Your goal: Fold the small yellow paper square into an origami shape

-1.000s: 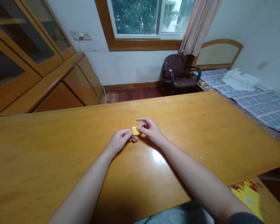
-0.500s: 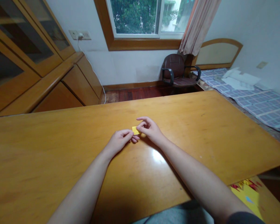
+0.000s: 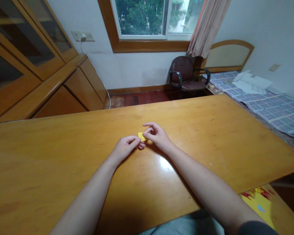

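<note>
Between my two hands is a small folded piece of yellow paper (image 3: 141, 135), held just over the wooden table (image 3: 63, 156). My left hand (image 3: 127, 146) pinches its lower left corner between thumb and fingers. On the other side, my right hand (image 3: 157, 136) grips the right edge, thumb on top and the index finger stretched out above. Part of the paper is covered by both thumbs, and its underside is hidden.
At the lower right, beside the table, lie larger yellow paper (image 3: 261, 207) and red and yellow scraps (image 3: 259, 192). Beyond the far edge stands a brown armchair (image 3: 183, 73). A bed (image 3: 271, 101) is on the right, a wooden cabinet (image 3: 71, 101) on the left.
Both hands keep their hold on the yellow paper and have barely moved. The whole view has shifted very slightly.
</note>
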Motion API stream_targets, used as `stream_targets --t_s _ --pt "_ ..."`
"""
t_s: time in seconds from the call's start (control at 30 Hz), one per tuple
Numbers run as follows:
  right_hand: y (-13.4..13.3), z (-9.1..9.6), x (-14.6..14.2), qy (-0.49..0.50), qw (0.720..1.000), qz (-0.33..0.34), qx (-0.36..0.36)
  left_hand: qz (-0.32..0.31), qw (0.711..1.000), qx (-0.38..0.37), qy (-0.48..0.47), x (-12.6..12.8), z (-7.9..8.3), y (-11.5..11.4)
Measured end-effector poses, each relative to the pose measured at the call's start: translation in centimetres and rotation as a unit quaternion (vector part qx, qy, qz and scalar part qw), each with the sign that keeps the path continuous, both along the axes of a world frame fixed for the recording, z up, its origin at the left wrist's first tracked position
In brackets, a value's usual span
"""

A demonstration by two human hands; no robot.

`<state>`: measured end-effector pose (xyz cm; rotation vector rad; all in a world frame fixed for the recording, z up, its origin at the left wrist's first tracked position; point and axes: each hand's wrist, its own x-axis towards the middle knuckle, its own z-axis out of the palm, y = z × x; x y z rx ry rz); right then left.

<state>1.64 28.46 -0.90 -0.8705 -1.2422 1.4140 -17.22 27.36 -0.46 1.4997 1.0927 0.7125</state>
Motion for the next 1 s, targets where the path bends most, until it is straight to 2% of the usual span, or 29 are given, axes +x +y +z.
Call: stream_targets --t_s 0.53,0.77,1.0 --pt "0.09 -0.16 0.03 0.021 1.0 0.001 -0.004 0.006 1.0 -0.002 -0.028 -0.08 -0.03 -0.19" --pt "-0.11 -0.13 -0.1 0.013 1.0 0.012 0.009 0.019 1.0 0.02 -0.004 0.2 0.71 -0.32" --pt "-0.28 -0.06 -0.3 0.015 0.999 0.031 0.005 0.028 0.999 0.03 0.016 0.12 0.35 -0.28"
